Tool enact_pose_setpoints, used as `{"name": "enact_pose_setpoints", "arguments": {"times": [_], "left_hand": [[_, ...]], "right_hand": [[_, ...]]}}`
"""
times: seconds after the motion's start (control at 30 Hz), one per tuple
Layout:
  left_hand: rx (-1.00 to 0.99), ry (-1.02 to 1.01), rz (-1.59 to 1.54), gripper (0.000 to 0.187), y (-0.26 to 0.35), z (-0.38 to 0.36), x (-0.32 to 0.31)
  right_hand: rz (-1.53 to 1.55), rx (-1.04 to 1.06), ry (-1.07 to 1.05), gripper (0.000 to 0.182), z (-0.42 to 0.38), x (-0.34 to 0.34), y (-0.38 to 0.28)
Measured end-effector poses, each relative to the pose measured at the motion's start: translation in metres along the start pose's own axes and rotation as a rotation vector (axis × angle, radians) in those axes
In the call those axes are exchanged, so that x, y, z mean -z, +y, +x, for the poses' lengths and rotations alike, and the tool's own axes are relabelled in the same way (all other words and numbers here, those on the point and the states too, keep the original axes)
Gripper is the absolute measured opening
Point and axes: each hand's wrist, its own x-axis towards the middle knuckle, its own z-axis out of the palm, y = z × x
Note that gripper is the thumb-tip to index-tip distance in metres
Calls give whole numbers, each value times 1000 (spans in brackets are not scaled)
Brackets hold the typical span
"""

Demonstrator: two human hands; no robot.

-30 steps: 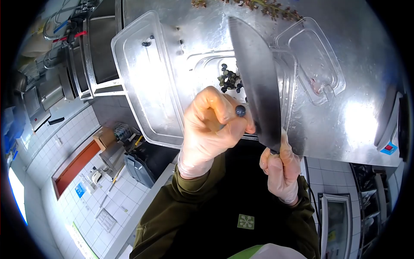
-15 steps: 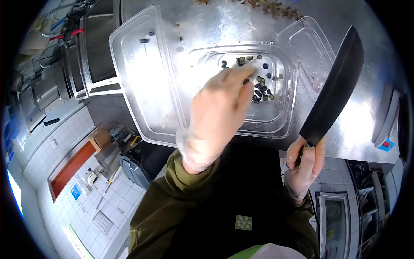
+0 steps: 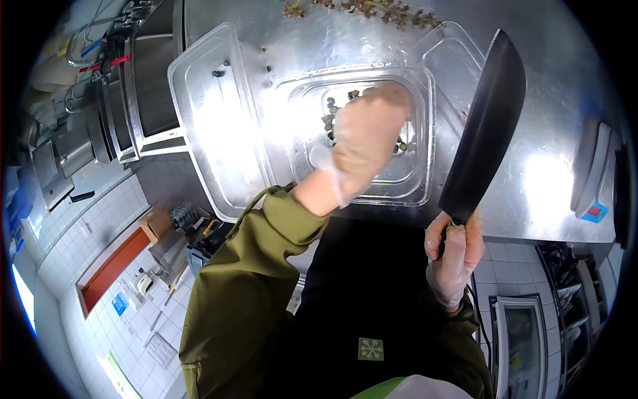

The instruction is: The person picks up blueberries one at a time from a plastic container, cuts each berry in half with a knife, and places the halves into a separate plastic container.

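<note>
Knife: handle enclosed in your right hand, blade pointing away from you; looks stiff, fairly heavy. Hold by handle only. Berries: inside middle container; likely light, slick, easily bruised. Pinch gently by sides. Your left hand: over same container, blurred; cannot tell if gripping anything. Left container: few dark pieces near far end.

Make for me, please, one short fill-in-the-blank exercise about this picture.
1. The right hand grips the knife by its ____.
2. The knife's tip points ____ from the person.
3. The other hand, above the clear container of small dark fruits, is the person's ____ one.
4. The person's sleeves are olive ____.

Missing words: handle; away; left; green.
</note>
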Motion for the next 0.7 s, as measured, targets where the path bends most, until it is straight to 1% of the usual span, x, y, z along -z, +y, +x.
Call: {"name": "enact_pose_setpoints", "arguments": {"times": [0.03, 0.07, 0.1, 0.17, 0.27, 0.37, 0.4, 0.5, 0.6, 0.7], "left_hand": [[39, -49, -98, 1, -3, -3, 7], [46, 25, -389, 8, -6, -6, 26], [106, 11, -875, 18, -13, -17, 41], [190, 1, -1312, 22, -13, -33, 51], [481, -64, -1972, 18, -8, -57, 64], [683, -36, -2113, 25, 0, -67, 79], [706, -23, -2117, 29, 1, -69, 79], [587, -26, -2217, 30, -3, -75, 66], [647, -29, -2222, 34, -1, -78, 67], [625, 2, -2156, 36, 0, -79, 63]], "right_hand": [[-27, 17, -35, 50, 0, 3, 0], [-52, 33, -67, 50, -1, 5, 2], [-74, 49, -91, 50, -2, 6, 3], [-166, 85, -137, 50, 1, 3, 3], [-343, 186, -207, 51, 7, -7, 3], [-445, 249, -245, 49, 8, -11, 5], [-463, 271, -251, 48, 9, -12, 6], [-503, 322, -257, 44, 10, -14, 9], [-578, 323, -253, 43, 10, -17, 8], [-637, 333, -248, 46, 8, -19, 7]]}}
